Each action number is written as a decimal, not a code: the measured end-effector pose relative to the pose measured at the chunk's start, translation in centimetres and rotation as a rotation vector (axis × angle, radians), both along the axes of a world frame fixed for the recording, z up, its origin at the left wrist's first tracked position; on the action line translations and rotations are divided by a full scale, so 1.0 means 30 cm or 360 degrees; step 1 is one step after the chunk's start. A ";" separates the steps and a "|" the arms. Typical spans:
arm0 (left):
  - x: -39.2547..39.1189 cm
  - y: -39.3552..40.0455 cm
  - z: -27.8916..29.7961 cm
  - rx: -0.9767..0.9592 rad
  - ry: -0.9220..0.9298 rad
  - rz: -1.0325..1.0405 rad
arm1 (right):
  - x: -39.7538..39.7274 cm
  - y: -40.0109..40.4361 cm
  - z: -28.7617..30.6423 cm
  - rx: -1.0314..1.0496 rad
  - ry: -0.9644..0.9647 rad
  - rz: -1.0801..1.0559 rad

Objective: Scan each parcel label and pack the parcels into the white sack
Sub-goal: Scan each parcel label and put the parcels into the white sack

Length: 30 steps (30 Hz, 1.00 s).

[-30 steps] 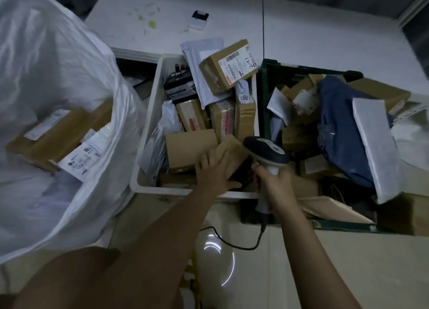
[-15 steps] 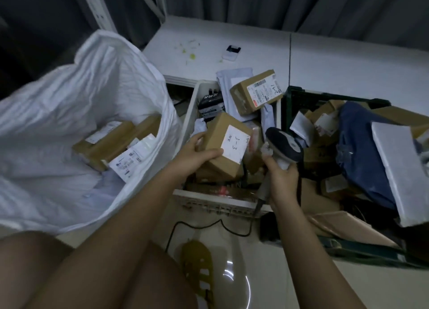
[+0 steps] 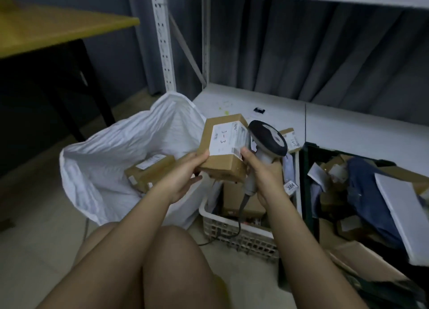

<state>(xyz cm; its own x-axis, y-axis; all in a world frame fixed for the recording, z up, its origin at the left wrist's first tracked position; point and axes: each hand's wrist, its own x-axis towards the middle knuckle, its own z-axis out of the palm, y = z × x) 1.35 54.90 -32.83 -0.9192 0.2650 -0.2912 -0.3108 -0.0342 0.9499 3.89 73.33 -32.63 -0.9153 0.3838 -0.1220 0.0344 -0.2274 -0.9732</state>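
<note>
Parcels already in the sack [image 3: 111,151]: we count two brown ones for certain, lying together against its far side, labels up; anything beneath them is hidden. We judge the job early to midway.

In hand now: one box [image 3: 224,147], raised above the white crate [image 3: 232,233], just right of the sack mouth. Left hand [image 3: 185,176] grasps its near left edge. Right hand [image 3: 264,169] is wrapped around the scanner [image 3: 267,141] handle, thumb touching the box label; scanner head sits just beside the label's right end. Whether the scan has registered, we cannot tell.

Left to do: white crate holds several more parcels, mostly hidden behind the hands. Dark crate [image 3: 306,181] at right is heaped with boxes, mailers and a blue bag, too jumbled to count.

Tally: one sack, one scanner, two crates, one box held.
</note>
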 end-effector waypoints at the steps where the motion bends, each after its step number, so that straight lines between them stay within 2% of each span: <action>1: 0.000 -0.024 0.016 -0.0095 0.0077 0.0025 | 0.013 -0.024 0.030 -0.0004 0.0013 0.0037; 4: 0.006 -0.092 0.069 -0.0337 0.0098 -0.0021 | 0.020 -0.066 0.070 0.0104 0.0084 0.0147; 7: 0.016 -0.133 0.112 -0.0388 -0.0012 -0.0099 | 0.012 -0.113 0.105 0.0251 0.0175 0.0306; 10: 0.024 -0.162 0.124 -0.0338 0.0033 0.0071 | 0.003 -0.154 0.132 0.0329 0.0161 0.0423; 15: 0.047 -0.181 0.140 0.0201 -0.0008 0.0392 | 0.009 -0.197 0.130 0.0262 0.0171 0.0298; 17: 0.050 -0.178 0.145 0.0301 0.0048 0.0469 | 0.021 -0.216 0.120 0.0199 0.0161 0.0281; 22: 0.058 -0.173 0.128 0.0207 0.0201 0.0322 | 0.028 -0.221 0.127 0.0108 0.0151 0.0185; 28: 0.064 -0.204 0.123 0.0187 0.0130 0.0326 | 0.015 -0.208 0.152 0.0092 0.0192 0.0042; 30: 0.059 -0.221 0.123 0.0094 0.0125 0.0309 | 0.009 -0.188 0.159 0.0089 0.0193 0.0031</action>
